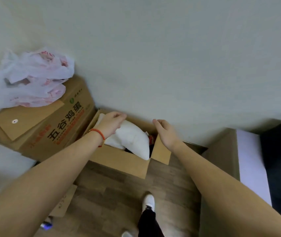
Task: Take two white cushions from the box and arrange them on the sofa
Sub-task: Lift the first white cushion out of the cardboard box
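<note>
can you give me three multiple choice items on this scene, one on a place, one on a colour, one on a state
1. Where is the crumpled white plastic bag?
A. on the closed printed cardboard box
B. on the wood floor
C. inside the open box

2. What colour is the bracelet on the left wrist?
A. blue
B. red-orange
C. green

3. What state is the right hand in?
A. gripping a cushion
B. open, holding nothing
C. closed on a flap

Answers: 1 A, the bag lies on the box's top. 2 B, the band shows red-orange. 3 B, its fingers are spread above the open cardboard box with white cushions.
</note>
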